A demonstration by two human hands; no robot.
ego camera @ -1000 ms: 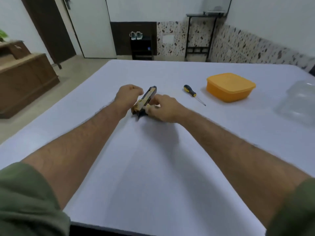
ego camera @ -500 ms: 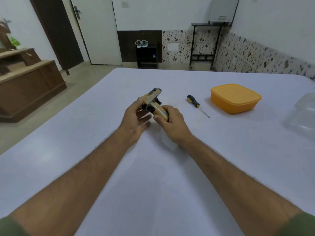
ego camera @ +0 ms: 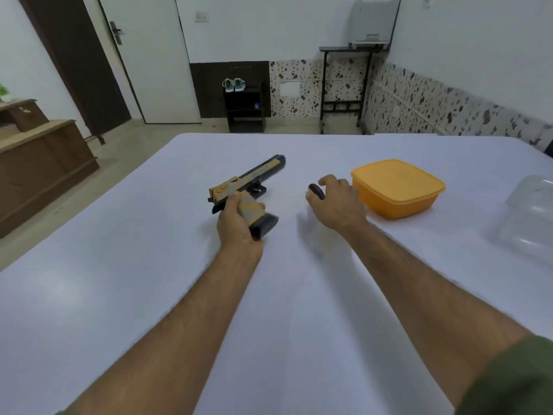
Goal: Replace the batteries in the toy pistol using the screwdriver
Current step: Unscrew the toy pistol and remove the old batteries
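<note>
Gripping the tan-and-black plastic toy pistol (ego camera: pixel 248 187) by its handle, left hand (ego camera: pixel 236 226); right hand (ego camera: pixel 336 202) fingers curl around the dark screwdriver handle (ego camera: pixel 316 191).

Person's body, head view. Two bare forearms in frame, both with visible hair along their length. Left hand (ego camera: pixel 239 226) and right hand (ego camera: pixel 338 202) are ungloved; no rings, watch or wristband seen on either. An olive-green sleeve (ego camera: pixel 508 381) covers the right arm well behind the hand, its hem ending near the elbow. A sliver of the same green fabric shows at the bottom edge behind the left forearm.
</note>
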